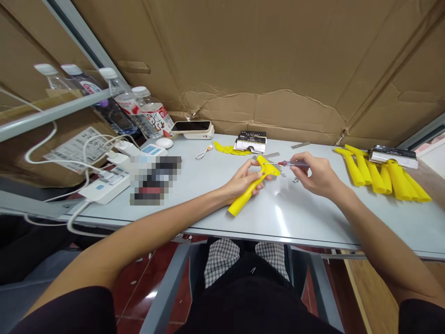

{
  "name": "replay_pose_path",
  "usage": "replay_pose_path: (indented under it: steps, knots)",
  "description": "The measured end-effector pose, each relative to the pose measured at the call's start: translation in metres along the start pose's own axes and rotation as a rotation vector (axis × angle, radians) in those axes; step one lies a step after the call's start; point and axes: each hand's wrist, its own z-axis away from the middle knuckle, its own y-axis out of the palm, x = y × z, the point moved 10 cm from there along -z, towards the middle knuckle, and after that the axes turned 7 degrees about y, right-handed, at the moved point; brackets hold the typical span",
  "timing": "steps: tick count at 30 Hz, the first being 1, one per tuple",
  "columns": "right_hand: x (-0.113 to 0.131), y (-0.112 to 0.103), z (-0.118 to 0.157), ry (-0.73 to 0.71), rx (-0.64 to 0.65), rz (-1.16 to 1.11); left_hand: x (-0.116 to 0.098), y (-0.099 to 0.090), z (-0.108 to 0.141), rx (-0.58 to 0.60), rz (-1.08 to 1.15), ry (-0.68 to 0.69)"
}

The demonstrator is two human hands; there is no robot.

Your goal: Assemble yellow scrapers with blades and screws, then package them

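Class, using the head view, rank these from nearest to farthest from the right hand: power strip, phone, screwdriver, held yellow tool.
1. Screwdriver: in the right hand itself.
2. Yellow tool: just left, in the left hand.
3. Phone: farther left, toward the back.
4. Power strip: far left.

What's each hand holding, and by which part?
Left hand: a yellow T-shaped tool, by the upper handle, just below the head. Right hand: a screwdriver, by its handle.
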Motion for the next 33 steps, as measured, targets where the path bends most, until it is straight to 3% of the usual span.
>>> replay_pose_path:
  steps: [14, 20, 23, 28, 33]
  knots:
    - [0.020, -0.020, -0.001, -0.076, -0.161, 0.176, -0.001, 0.001, 0.000, 0.049, -0.041, 0.012]
    - [0.014, -0.009, -0.001, 0.003, -0.056, 0.165, 0.000, 0.000, 0.003, 0.007, -0.046, -0.009]
    - [0.021, -0.009, 0.000, -0.037, -0.020, 0.095, 0.000, 0.001, 0.004, 0.006, -0.042, -0.010]
    - [0.030, -0.015, 0.001, -0.116, -0.073, 0.120, 0.000, -0.002, 0.003, -0.013, -0.039, -0.013]
    - [0.025, -0.012, 0.002, -0.098, -0.092, 0.221, 0.000, -0.001, 0.002, -0.019, -0.039, -0.022]
